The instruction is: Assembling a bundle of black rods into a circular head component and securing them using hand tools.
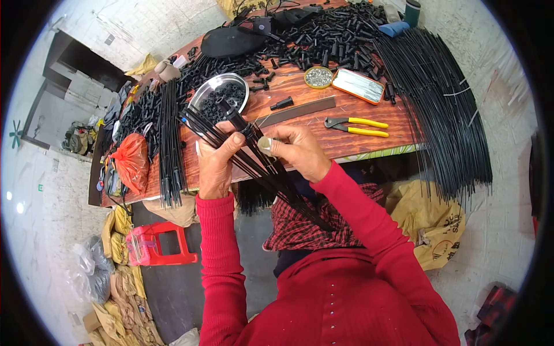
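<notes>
A bundle of thin black rods (281, 183) slants through my left hand (216, 158), whose thumb and fingers are closed round it. At the upper end of the bundle, a black tubular plastic part (235, 118) sticks up beside the thumb. My right hand (303, 151) is pinched close against the bundle, its thumb bent inward. A pale, roundish cover or piece (265, 143) shows at its thumb tip; which it is cannot be made out. What its fingertips grip is hidden. The rods' lower ends hang over the red checked cloth (323, 222) on my lap.
On the wooden table (294, 130) are yellow-handled pliers (358, 127), a steel bowl (245, 85) of small black parts, a round tin (318, 76), and a rectangular tin (358, 86). Black tubes (329, 49) pile behind; long rods (441, 104) overhang at right. A red stool (164, 245) stands lower left.
</notes>
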`<state>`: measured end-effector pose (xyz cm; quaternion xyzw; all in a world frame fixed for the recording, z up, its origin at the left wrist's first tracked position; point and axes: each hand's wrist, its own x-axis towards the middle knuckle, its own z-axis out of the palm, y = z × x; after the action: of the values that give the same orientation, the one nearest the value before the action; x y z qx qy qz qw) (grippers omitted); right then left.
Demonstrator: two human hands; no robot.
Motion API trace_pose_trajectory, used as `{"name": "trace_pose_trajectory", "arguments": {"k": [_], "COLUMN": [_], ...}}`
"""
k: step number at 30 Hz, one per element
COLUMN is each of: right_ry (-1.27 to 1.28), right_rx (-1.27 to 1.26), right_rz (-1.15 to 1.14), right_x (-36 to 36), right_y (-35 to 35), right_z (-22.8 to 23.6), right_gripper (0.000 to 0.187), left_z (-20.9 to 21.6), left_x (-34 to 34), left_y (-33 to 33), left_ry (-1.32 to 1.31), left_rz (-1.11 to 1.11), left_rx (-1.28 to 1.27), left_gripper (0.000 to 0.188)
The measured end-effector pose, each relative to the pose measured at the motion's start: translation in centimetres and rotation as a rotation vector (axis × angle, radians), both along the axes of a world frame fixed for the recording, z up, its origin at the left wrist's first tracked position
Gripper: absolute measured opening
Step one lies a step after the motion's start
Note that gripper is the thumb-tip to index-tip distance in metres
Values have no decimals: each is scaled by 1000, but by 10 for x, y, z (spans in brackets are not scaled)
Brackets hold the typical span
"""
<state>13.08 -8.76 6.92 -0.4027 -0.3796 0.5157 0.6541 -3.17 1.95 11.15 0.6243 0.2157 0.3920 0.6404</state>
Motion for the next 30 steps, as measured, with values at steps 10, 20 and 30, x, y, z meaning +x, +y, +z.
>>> {"name": "trace_pose_trajectory", "arguments": {"k": [10,20,30], "right_ry": [-137,23,-231], "right_rx": [117,64,79], "right_rz": [-201,-123,-238], "right_x": [-13,-9,-15], "right_y": [-3,-3,-12], "right_z": [2,-1,8], "right_gripper": [13,19,12], "left_z": [30,28,41], "left_x": [-1,2,9], "left_y": [-23,-26,-37], "left_ry": [191,158,203], "left_rz": [64,125,109], "left_rx": [58,41,85], "left_gripper": [45,38,40]}}
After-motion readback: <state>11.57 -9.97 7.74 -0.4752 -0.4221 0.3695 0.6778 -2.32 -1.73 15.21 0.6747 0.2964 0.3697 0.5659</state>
